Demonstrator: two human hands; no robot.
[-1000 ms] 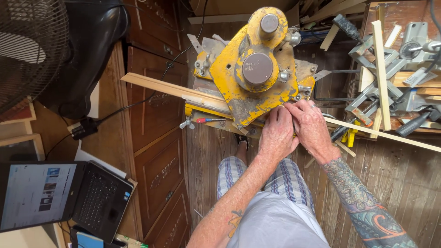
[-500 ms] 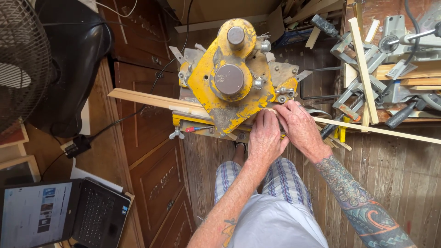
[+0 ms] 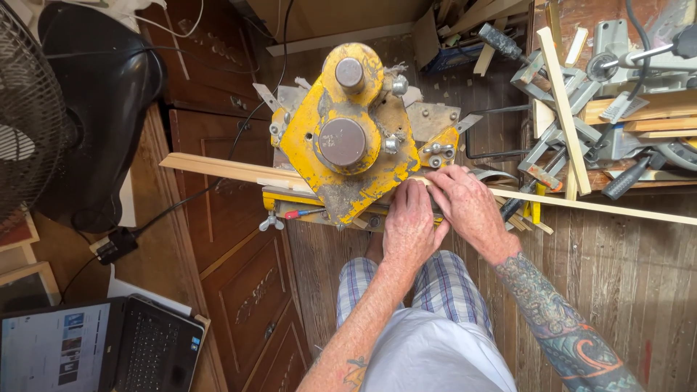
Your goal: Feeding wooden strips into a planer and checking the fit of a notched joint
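A worn yellow metal machine (image 3: 348, 145) with two round grey knobs on top stands in front of me on the wooden floor. A long thin strip of light wood (image 3: 218, 168) runs through it from left to right, coming out again as the same strip (image 3: 617, 209) at the right. My left hand (image 3: 410, 225) and my right hand (image 3: 468, 207) lie side by side on the strip at the machine's right front edge, fingers curled down on it. My tattooed right forearm reaches in from the lower right.
A dark wooden cabinet (image 3: 239, 239) lies flat at the left. An open laptop (image 3: 94, 348) sits at the lower left, a fan (image 3: 29, 123) at the left edge. Metal clamps and wood offcuts (image 3: 602, 109) are piled at the upper right.
The view has shifted so that the machine and my hands sit lower in the frame. Both hands stay on the strip at the machine's edge.
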